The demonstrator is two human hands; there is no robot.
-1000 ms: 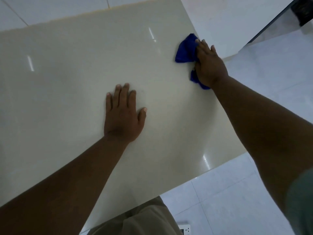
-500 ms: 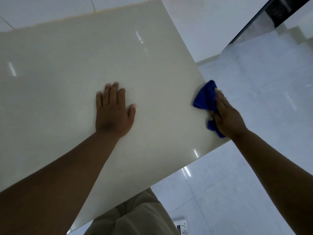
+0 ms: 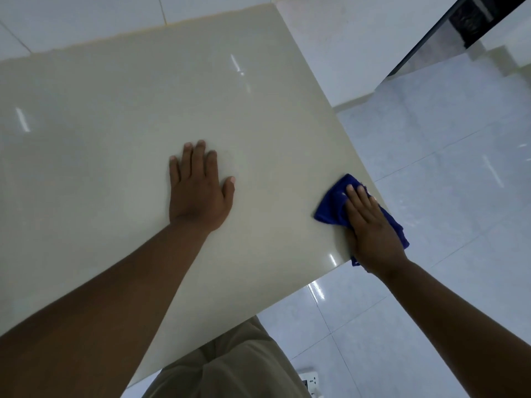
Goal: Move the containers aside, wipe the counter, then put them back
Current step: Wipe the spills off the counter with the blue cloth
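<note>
There goes the blue cloth [image 3: 330, 208], sweeping down the right edge of the table [image 3: 115, 124]. A second ago it was up at the far right, and now it's almost at the near right corner, part of it hanging off over the floor. That side looks close to done, I'd say, so the wiping is well along. The right hand [image 3: 370, 228] lies flat on the cloth, fingers stretched out and pressing it down; the thumb I can't see. The left hand [image 3: 198, 193] hasn't budged: spread flat mid-table, palm down, holding nothing, just bracing. No containers anywhere in sight, so putting them back is yet to come.
</note>
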